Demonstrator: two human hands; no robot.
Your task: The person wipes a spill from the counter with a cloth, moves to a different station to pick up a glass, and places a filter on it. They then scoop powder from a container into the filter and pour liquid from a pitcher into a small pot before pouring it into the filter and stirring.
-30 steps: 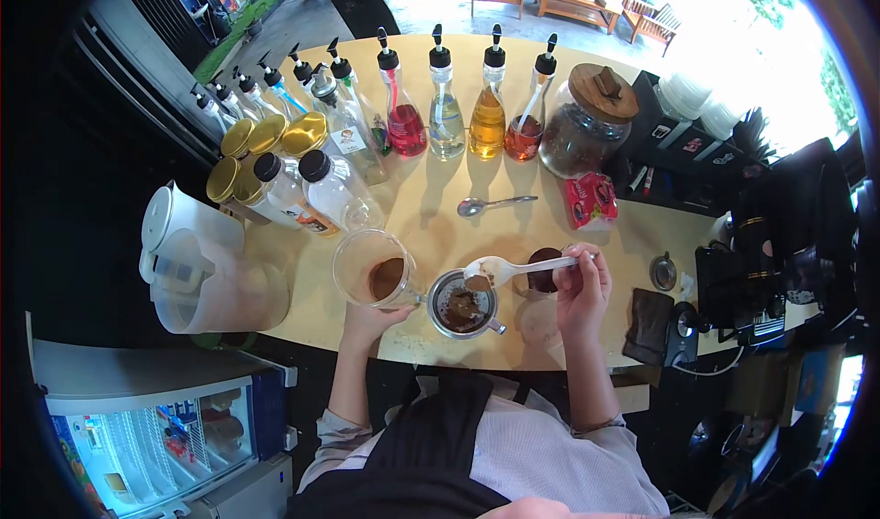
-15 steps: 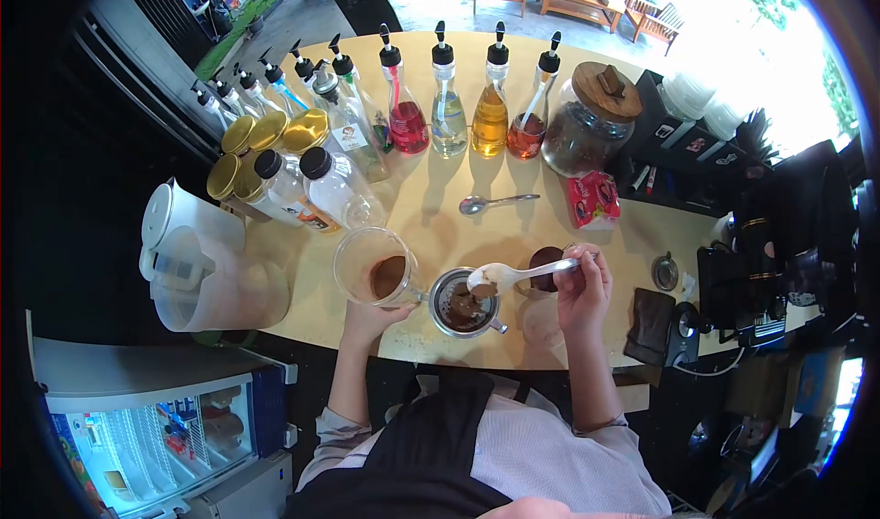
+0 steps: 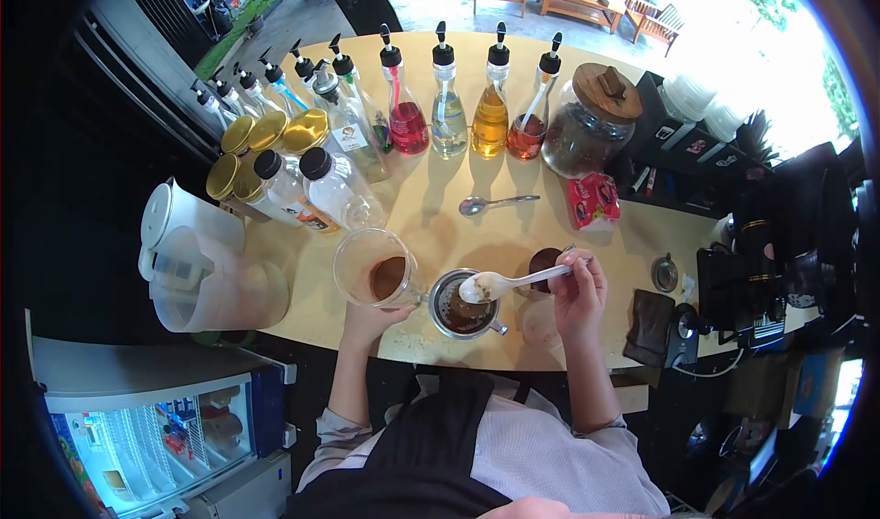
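Observation:
My right hand is closed around the handle of a white spoon. The spoon's bowl hangs over a steel pitcher, with only a little brown residue showing on it. Inside the pitcher is dark brown content with lighter clumps. My left hand grips the near side of a clear cup, its thumb pointing toward the pitcher. Brown contents show inside this cup. Behind the spoon handle stands a dark reddish-brown round container, partly covered.
Pump bottles line the far table edge beside a wooden-lidded glass jar. A metal spoon lies mid-table, left of a red packet. Gold-lidded jars, black-capped bottles and plastic jugs occupy the left.
The brown heap on the white spoon has gone, dropped into the pitcher. The spoon has shifted slightly left and turned. My left hand and the clear cup stay in place.

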